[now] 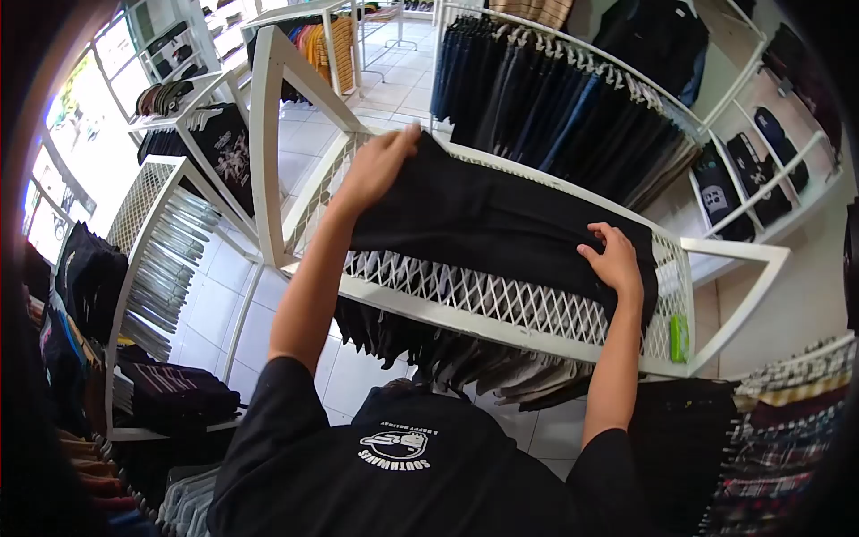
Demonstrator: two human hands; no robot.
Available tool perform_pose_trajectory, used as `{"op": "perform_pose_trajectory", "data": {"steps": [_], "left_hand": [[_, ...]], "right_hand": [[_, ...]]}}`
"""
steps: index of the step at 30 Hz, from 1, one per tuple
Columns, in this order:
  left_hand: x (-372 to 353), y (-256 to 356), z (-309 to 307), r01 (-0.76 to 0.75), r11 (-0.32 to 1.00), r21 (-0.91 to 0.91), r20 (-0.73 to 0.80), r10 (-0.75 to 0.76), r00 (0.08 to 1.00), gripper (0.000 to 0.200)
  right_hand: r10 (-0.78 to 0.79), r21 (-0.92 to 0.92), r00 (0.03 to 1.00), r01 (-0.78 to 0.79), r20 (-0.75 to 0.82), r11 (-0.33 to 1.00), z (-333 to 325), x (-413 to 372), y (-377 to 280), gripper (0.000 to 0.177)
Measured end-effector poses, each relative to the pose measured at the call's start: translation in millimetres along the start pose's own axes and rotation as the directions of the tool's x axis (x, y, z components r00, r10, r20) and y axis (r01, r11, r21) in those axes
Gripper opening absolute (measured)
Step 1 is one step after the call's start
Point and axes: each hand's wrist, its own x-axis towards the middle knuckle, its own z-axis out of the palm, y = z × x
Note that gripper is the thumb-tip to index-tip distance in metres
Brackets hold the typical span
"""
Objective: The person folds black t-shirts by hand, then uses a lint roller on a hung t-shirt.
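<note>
A pair of black trousers [501, 210], as far as its long folded shape shows, lies lengthwise on a white mesh rack top [429, 277]. My left hand [380, 168] is at the far left corner of the cloth, fingers closed on its edge and slightly blurred. Towards the other end, my right hand [616, 261] rests on the fabric with fingers bent and apart. The cloth's right end drapes across the mesh near the front rim.
A small green packet [679, 338] lies at the rack's right end. Dark garments [385, 336] hang beneath the mesh. Behind stands a rail of hanging jeans [546, 107]. White frame bars [267, 143] rise at the left, beside a rack of hangers [170, 277].
</note>
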Motion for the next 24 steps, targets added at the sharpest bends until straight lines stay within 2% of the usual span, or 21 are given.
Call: {"op": "perform_pose_trajectory", "data": {"steps": [1, 2, 4, 5, 7, 9, 11, 13, 15, 17, 18, 19, 20, 23, 24], "left_hand": [[-27, 13, -11, 0.065, 0.978, 0.199, 0.006, -0.067, 0.998, 0.065], [-47, -5, -9, -0.091, 0.973, 0.211, -0.119, 0.118, 0.986, 0.049], [-86, -28, -13, -0.093, 0.891, 0.444, -0.308, 0.25, 0.918, 0.033], [-102, -45, -13, 0.003, 0.859, 0.512, -0.38, 0.223, 0.898, 0.033], [-129, -66, -16, 0.094, 0.829, 0.552, -0.447, 0.198, 0.873, 0.034], [-141, -80, -16, 0.108, 0.821, 0.561, -0.466, 0.205, 0.861, 0.031], [-144, -88, -17, 0.125, 0.817, 0.563, -0.486, 0.205, 0.85, 0.029], [-138, -87, -19, 0.126, 0.864, 0.487, -0.44, 0.118, 0.89, 0.024], [-131, -91, -20, 0.094, 0.864, 0.495, -0.439, 0.155, 0.885, 0.019], [-122, -94, -16, 0.06, 0.845, 0.531, -0.526, 0.273, 0.806, 0.015], [-118, -90, -16, 0.081, 0.819, 0.568, -0.556, 0.31, 0.771, 0.014], [-115, -86, -15, 0.121, 0.788, 0.604, -0.583, 0.333, 0.741, 0.016], [-110, -81, -11, 0.103, 0.773, 0.626, -0.593, 0.387, 0.706, 0.018], [-104, -33, 16, -0.095, 0.856, 0.509, -0.487, 0.377, 0.788, 0.021], [-105, -18, 30, -0.202, 0.844, 0.497, -0.373, 0.418, 0.828, 0.021]], "right_hand": [[-0.009, 0.008, 1.0, 0.009, 0.012, 1.0, 6, 5, -11, 0.045], [-0.079, 0.106, 0.997, 0.078, 0.003, 0.991, 14, 8, -23, 0.045], [-0.181, 0.229, 0.983, 0.172, 0.016, 0.958, 26, 12, -58, 0.045], [-0.215, 0.269, 0.976, 0.198, 0.034, 0.943, 36, 20, -73, 0.045], [-0.195, 0.29, 0.977, 0.161, 0.091, 0.943, 58, 38, -102, 0.048], [-0.21, 0.29, 0.97, 0.167, 0.125, 0.942, 80, 55, -125, 0.056], [-0.23, 0.166, 0.962, 0.206, 0.148, 0.965, 88, 60, -139, 0.056], [-0.26, 0.172, 0.953, 0.233, 0.154, 0.957, 85, 56, -141, 0.055], [-0.267, 0.177, 0.951, 0.24, 0.156, 0.955, 76, 38, -138, 0.054], [-0.281, 0.101, 0.959, 0.283, -0.027, 0.954, 58, 7, -125, 0.054], [-0.257, 0.098, 0.96, 0.267, -0.107, 0.959, 52, -11, -116, 0.052], [-0.212, 0.078, 0.97, 0.222, -0.116, 0.972, 49, -28, -106, 0.052], [-0.168, 0.036, 0.963, 0.18, -0.21, 0.983, 46, -47, -95, 0.05], [0.021, -0.05, 0.896, -0.048, -0.444, 0.998, 39, -105, -63, 0.043], [0.116, -0.038, 0.869, -0.153, -0.481, 0.987, 38, -123, -52, 0.044]]}}
